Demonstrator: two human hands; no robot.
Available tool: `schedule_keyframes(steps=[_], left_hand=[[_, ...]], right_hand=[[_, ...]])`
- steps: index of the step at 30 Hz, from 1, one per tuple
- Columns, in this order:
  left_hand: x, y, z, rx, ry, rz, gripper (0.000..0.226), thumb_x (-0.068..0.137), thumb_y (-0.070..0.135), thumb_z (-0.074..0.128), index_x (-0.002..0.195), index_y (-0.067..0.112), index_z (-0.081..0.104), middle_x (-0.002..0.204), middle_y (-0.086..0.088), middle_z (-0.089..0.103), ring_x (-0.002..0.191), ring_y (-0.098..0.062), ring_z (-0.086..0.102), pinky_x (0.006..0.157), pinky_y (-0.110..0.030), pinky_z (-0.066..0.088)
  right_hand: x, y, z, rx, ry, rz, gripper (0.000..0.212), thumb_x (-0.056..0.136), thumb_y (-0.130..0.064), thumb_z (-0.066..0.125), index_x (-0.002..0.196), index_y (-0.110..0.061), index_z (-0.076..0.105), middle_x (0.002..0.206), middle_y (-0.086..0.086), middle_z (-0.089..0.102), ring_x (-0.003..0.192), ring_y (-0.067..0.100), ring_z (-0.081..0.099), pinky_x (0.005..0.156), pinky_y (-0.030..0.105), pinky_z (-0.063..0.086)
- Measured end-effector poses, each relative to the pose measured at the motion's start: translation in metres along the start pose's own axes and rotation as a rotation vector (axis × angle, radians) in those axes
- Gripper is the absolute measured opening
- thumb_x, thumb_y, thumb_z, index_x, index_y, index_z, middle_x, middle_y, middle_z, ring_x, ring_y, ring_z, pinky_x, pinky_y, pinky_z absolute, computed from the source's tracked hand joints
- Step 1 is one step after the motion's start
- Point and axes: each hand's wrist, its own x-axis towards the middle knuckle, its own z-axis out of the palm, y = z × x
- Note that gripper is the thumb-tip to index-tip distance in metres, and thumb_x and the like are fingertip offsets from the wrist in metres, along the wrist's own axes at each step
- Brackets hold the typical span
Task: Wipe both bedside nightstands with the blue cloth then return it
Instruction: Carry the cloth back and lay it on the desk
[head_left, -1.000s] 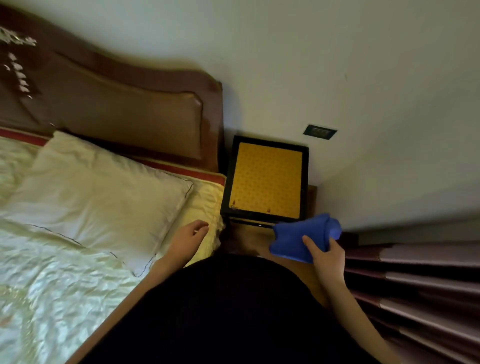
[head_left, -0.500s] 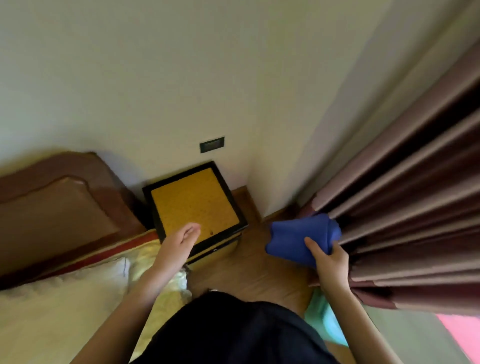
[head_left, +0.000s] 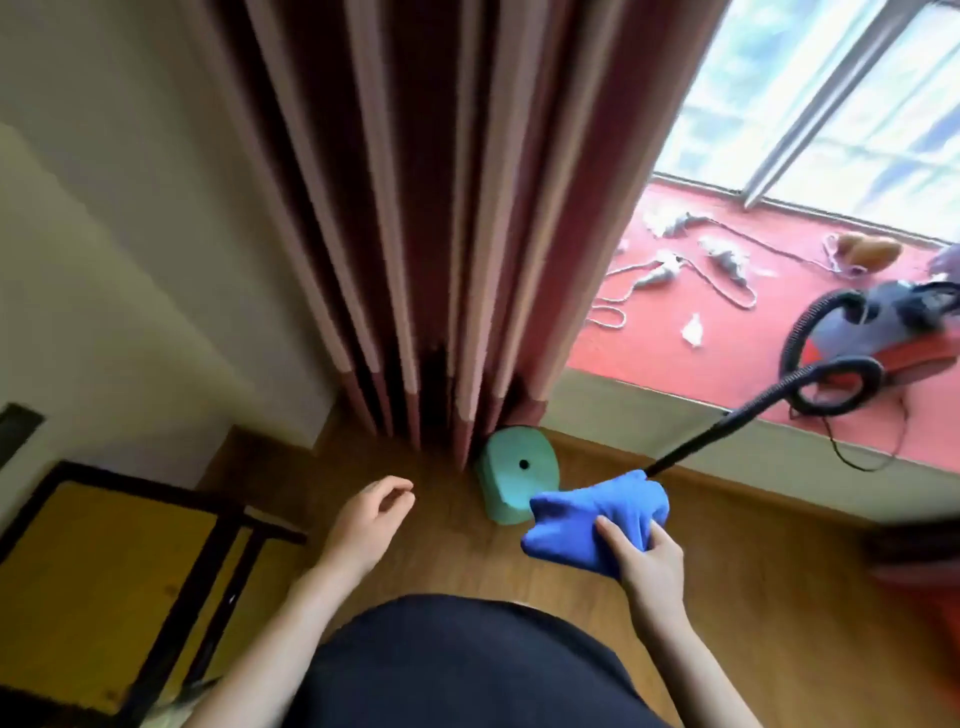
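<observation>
The fingers (head_left: 618, 540) of our right hand (head_left: 647, 564) are pinched into a bunched blue cloth (head_left: 592, 519), thumb on top and the rest wrapped behind it, holding it in the air above the wooden floor (head_left: 753, 582). Our left hand (head_left: 366, 519) hangs empty beside it, fingers loosely curled and slightly apart, touching nothing.

The cloth sits just in front of a small green stool (head_left: 511, 483) that stands at the foot of long dusty-pink curtains (head_left: 431, 218). At the lower left, well apart from the cloth, we see a nightstand (head_left: 119, 561) with a yellow top and dark frame. To the right, a red window ledge (head_left: 727, 332) carries a vacuum cleaner (head_left: 883, 332); its black hose (head_left: 727, 426) reaches down behind the cloth. Bits of string and fluff lie scattered on the ledge.
</observation>
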Motion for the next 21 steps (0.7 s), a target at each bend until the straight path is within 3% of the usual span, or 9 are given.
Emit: schedule_keyframes(steps=[3,6,8,13,15,17,21], left_hand=[[0.023,0.044,0.064,0.100,-0.160,0.083,0.012,0.093,0.022,0.059,0.101,0.026,0.066,0.102,0.005,0.067,0.094,-0.012,0.061,0.070,-0.002,0.036],[0.039,0.095,0.120,0.217,-0.346,0.204,0.011,0.093,0.023,0.059,0.101,0.026,0.066,0.094,0.006,0.066,0.083,-0.002,0.057,0.069,-0.001,0.036],[0.049,0.128,0.153,0.282,-0.435,0.282,0.013,0.093,0.022,0.059,0.103,0.021,0.067,0.095,0.005,0.068,0.082,0.002,0.058,0.071,0.000,0.036],[0.069,0.196,0.236,0.421,-0.624,0.415,0.017,0.094,0.022,0.057,0.106,0.018,0.068,0.099,0.004,0.071,0.088,-0.007,0.063,0.074,-0.006,0.039],[0.073,0.218,0.270,0.477,-0.685,0.455,0.015,0.094,0.023,0.058,0.104,0.022,0.068,0.096,0.006,0.070,0.086,-0.006,0.063,0.072,-0.014,0.041],[0.076,0.237,0.303,0.517,-0.748,0.490,0.013,0.094,0.025,0.057,0.101,0.026,0.067,0.093,0.008,0.069,0.083,-0.005,0.061,0.068,-0.020,0.043],[0.094,0.279,0.387,0.610,-0.872,0.579,0.014,0.095,0.026,0.056,0.103,0.027,0.067,0.098,0.009,0.069,0.088,-0.005,0.062,0.070,-0.015,0.042]], right_hand=[[-0.003,0.025,-0.067,0.088,0.175,0.058,0.023,0.082,-0.013,0.073,0.078,0.005,0.059,0.068,0.006,0.060,0.064,0.014,0.054,0.059,0.025,0.043],[-0.010,0.045,-0.123,0.169,0.365,0.097,0.014,0.082,-0.013,0.072,0.081,-0.002,0.063,0.072,0.003,0.065,0.065,0.011,0.059,0.057,0.018,0.046],[-0.012,0.056,-0.153,0.239,0.496,0.122,0.013,0.083,-0.011,0.072,0.085,-0.001,0.064,0.076,0.006,0.066,0.068,0.014,0.061,0.059,0.019,0.048],[-0.015,0.088,-0.206,0.385,0.785,0.206,0.013,0.082,-0.007,0.073,0.092,-0.002,0.066,0.083,0.006,0.069,0.074,0.014,0.065,0.061,0.014,0.051],[-0.018,0.103,-0.217,0.438,0.872,0.267,0.015,0.082,-0.010,0.074,0.094,-0.004,0.067,0.084,0.003,0.070,0.074,0.010,0.066,0.066,0.019,0.051],[-0.018,0.118,-0.225,0.487,0.956,0.342,0.018,0.081,-0.012,0.075,0.096,-0.004,0.067,0.085,0.003,0.071,0.078,0.016,0.066,0.073,0.029,0.052],[0.002,0.142,-0.251,0.574,1.096,0.470,0.021,0.081,-0.013,0.075,0.099,-0.005,0.067,0.091,0.011,0.071,0.086,0.028,0.067,0.083,0.042,0.051]])
